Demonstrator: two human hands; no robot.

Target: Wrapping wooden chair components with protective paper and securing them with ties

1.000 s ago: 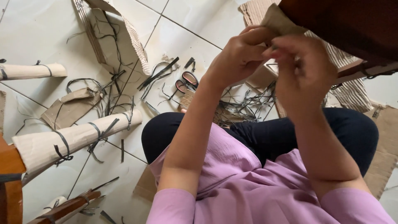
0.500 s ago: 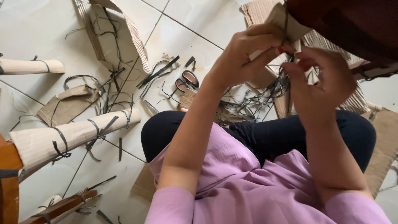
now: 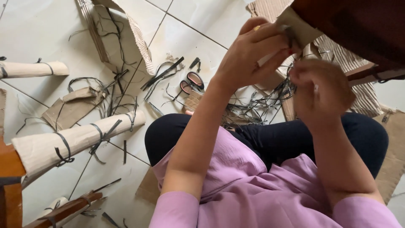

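Cardboard wrap point(image 3: 300, 26) at one o'clock pinched by left hand point(image 3: 253, 55); right hand point(image 3: 322, 90) closed, blurred; unwrapping step, next needs a firm peel

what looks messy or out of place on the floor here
Cut black strapping pieces and torn cardboard scraps lie scattered over the tiled floor, with scissors left among them. It is unpacking litter; nothing looks broken.

Bare white tiled floor point(image 3: 38, 33) lies open at upper left. Black plastic strap offcuts point(image 3: 257, 105), corrugated brown cardboard pieces point(image 3: 118, 38) and a paper-wrapped wooden furniture leg point(image 3: 80, 141) clutter the centre; dark wooden furniture point(image 3: 358, 29) blocks upper right.
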